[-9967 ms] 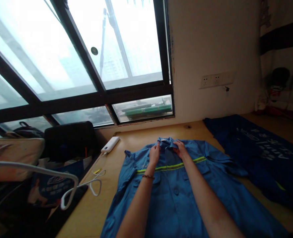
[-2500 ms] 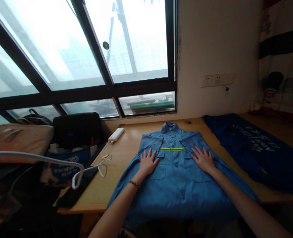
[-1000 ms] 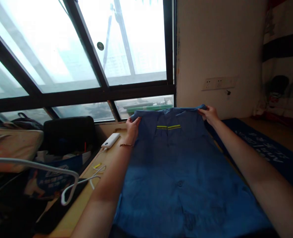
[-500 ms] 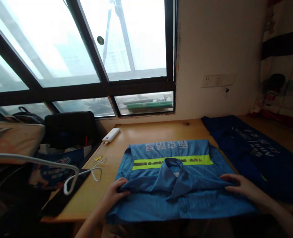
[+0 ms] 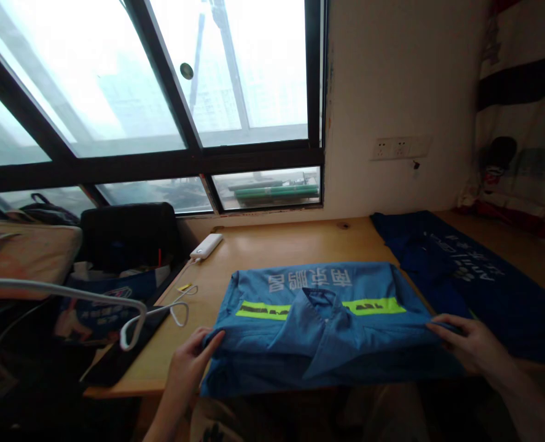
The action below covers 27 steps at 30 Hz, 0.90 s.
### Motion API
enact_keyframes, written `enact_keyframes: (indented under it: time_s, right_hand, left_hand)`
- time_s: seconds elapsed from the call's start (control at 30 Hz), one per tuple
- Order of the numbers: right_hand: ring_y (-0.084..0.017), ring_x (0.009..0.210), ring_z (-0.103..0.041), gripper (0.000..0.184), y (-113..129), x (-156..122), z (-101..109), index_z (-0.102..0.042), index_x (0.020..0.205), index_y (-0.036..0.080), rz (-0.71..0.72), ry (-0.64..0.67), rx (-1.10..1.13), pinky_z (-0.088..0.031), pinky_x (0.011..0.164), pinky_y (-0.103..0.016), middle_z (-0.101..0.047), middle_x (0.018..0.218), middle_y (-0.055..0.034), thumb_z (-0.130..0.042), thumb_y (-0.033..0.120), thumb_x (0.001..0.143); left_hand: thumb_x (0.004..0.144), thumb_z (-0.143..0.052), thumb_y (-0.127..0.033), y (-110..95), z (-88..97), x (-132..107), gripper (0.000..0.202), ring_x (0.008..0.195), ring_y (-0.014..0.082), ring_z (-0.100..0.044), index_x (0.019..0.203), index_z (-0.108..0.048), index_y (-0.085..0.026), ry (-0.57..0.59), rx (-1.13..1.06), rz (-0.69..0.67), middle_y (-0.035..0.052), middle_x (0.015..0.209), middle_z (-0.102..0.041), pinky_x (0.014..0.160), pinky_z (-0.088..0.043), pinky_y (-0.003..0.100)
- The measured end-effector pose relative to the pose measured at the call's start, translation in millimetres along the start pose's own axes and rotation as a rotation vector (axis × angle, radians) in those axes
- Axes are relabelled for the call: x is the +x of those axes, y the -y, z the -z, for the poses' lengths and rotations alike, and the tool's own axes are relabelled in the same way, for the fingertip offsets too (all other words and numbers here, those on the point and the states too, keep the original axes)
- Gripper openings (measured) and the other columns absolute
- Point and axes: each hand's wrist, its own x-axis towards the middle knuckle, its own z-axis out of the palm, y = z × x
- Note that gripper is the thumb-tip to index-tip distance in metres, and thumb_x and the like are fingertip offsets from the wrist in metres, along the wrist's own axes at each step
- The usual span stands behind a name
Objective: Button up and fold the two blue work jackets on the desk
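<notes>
A light blue work shirt (image 5: 318,325) with a yellow reflective stripe and white lettering lies folded over on the wooden table (image 5: 272,245), its collar toward me. My left hand (image 5: 189,359) pinches the shirt's left near corner. My right hand (image 5: 468,344) grips the right edge of the fold. Both hands are closed on the fabric at the table's near edge.
A dark blue garment (image 5: 475,276) with white lettering lies on the table to the right. A white power bank (image 5: 206,245) with its cable sits near the window. A white hanger (image 5: 129,319), a black bag (image 5: 129,236) and other bags lie at the left.
The shirt was laid flat, lifted by the shoulders, then folded over onto the table. Since half a second ago both hands slid slightly outward and toward me along the fold.
</notes>
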Motion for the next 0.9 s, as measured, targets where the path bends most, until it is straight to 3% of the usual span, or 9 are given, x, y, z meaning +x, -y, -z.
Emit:
enact_keyframes:
  time_s: [0.17,0.33,0.43,0.5,0.63,0.7,0.8,0.9]
  right_hand:
    - [-0.018,0.053,-0.055,0.038,-45,-16,-41,-0.064,0.067,0.021,-0.055,-0.099,-0.145,-0.042,0.048,-0.024,-0.06,0.056,-0.0006,-0.057,0.057,0.058]
    - [-0.027,0.083,-0.056,0.045,-61,-18,-63,-0.061,0.083,0.019,0.086,-0.43,-0.356,-0.044,0.073,-0.034,-0.061,0.089,-0.0102,-0.052,0.058,0.062]
    - [-0.034,0.099,-0.048,0.059,-63,-22,-67,-0.055,0.102,0.015,0.132,-0.664,-0.575,-0.037,0.083,-0.045,-0.052,0.107,-0.0181,-0.049,0.06,0.063]
    - [-0.039,0.1,-0.045,0.068,-68,-24,-68,-0.05,0.108,0.012,0.085,-0.721,-0.689,-0.034,0.082,-0.05,-0.05,0.108,-0.0219,-0.049,0.062,0.062]
    - [-0.038,0.087,-0.053,0.077,-78,-22,-68,-0.05,0.107,0.005,0.005,-0.614,-0.644,-0.041,0.074,-0.046,-0.056,0.09,-0.0233,-0.05,0.065,0.058]
    - [-0.037,0.086,-0.054,0.075,-76,-21,-66,-0.051,0.105,0.007,-0.04,-0.582,-0.551,-0.042,0.073,-0.046,-0.058,0.089,-0.0226,-0.051,0.065,0.057]
    - [-0.036,0.085,-0.057,0.064,-61,-23,-58,-0.056,0.099,0.013,-0.155,-0.451,-0.334,-0.044,0.072,-0.045,-0.062,0.088,-0.0182,-0.056,0.06,0.055]
    - [-0.033,0.086,-0.059,0.054,-39,-31,-45,-0.06,0.092,0.015,-0.23,-0.163,-0.001,-0.046,0.076,-0.04,-0.066,0.087,-0.0126,-0.064,0.052,0.052]
  left_hand:
    - [0.064,-0.049,-0.058,39,-34.4,-27,0.041,0.08,0.0215,-0.054,0.071,-0.057,-0.019,-0.15,0.221,0.041,0.0048,0.079,-0.056,0.075,-0.042,0.03]
    - [0.069,-0.04,-0.059,43,-53.9,-36,0.06,0.096,0.0271,-0.048,0.102,-0.048,-0.01,-0.405,0.508,0.111,0.0146,0.098,-0.052,0.084,-0.038,0.036]
    - [0.067,-0.037,-0.064,34,-47.9,-38,0.073,0.1,0.0336,-0.045,0.116,-0.04,-0.009,-0.37,0.664,0.286,0.019,0.109,-0.048,0.081,-0.037,0.044]
    - [0.064,-0.037,-0.069,32,-39.6,-39,0.077,0.098,0.0362,-0.047,0.113,-0.043,-0.01,-0.277,0.692,0.387,0.0194,0.106,-0.05,0.078,-0.038,0.046]
    - [0.059,-0.041,-0.071,30,-24.4,-36,0.065,0.086,0.0339,-0.055,0.088,-0.054,-0.015,-0.047,0.577,0.405,0.014,0.085,-0.06,0.072,-0.04,0.041]
    - [0.059,-0.043,-0.069,28,-21.0,-34,0.054,0.079,0.0325,-0.057,0.076,-0.054,-0.018,0.03,0.52,0.406,0.0112,0.074,-0.061,0.067,-0.041,0.039]
    - [0.061,-0.044,-0.065,23,-19.9,-32,0.046,0.072,0.0305,-0.059,0.07,-0.051,-0.02,0.058,0.463,0.432,0.0085,0.064,-0.06,0.061,-0.041,0.035]
    - [0.064,-0.045,-0.06,21,-18.1,-33,0.042,0.069,0.0286,-0.059,0.075,-0.049,-0.019,-0.019,0.379,0.459,0.0073,0.065,-0.059,0.058,-0.041,0.033]
